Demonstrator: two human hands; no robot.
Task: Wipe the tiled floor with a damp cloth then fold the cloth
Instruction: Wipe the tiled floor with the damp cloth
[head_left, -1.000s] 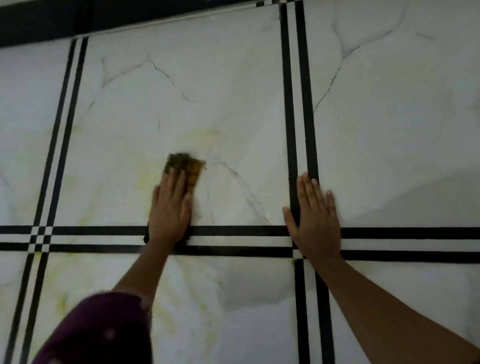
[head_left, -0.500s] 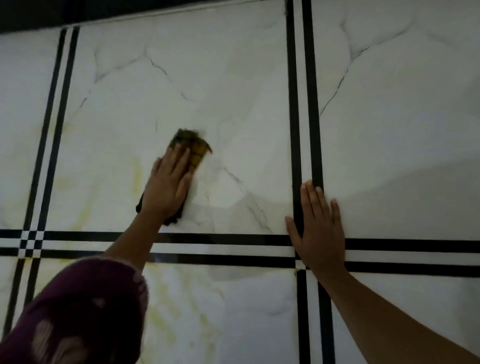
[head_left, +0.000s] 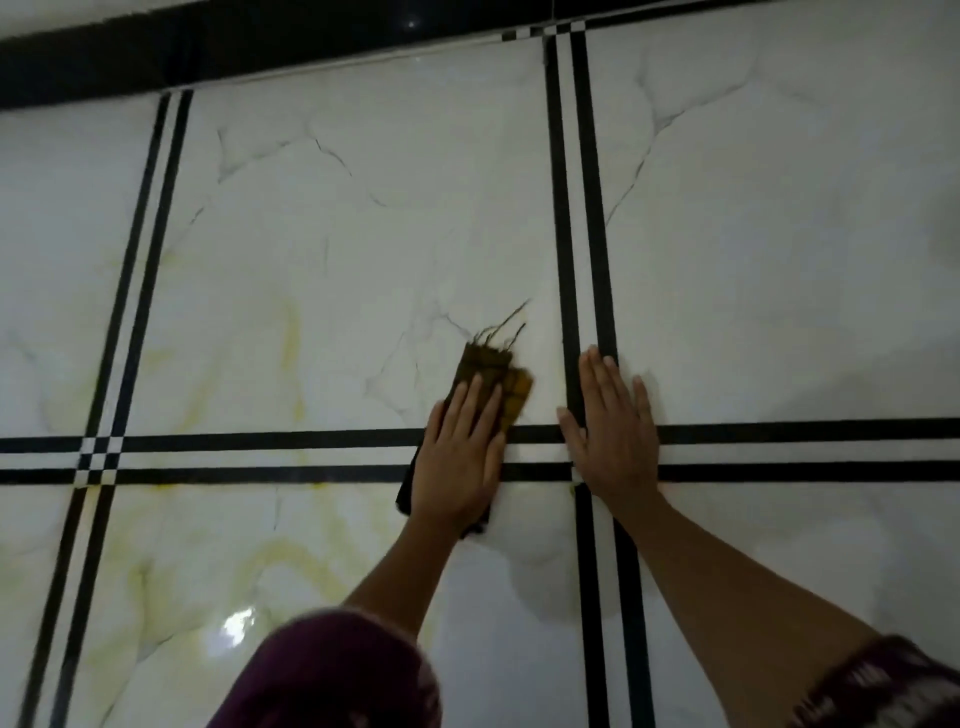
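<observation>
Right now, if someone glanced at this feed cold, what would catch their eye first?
Two bare hands pressed flat on the pale marble-look floor: the left hand pins a brown cloth with loose threads, the right hand rests empty over the crossing of the black double stripes. Yellowish streaks mark the tiles at left.

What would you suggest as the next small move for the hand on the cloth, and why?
Probably sweep the cloth leftward along the striped joint. The left hand presses it flat beside the right hand, which is planted open on the stripe crossing, so there is little room to wipe further right. Yellowish streaks show on the tiled floor to the left.
</observation>
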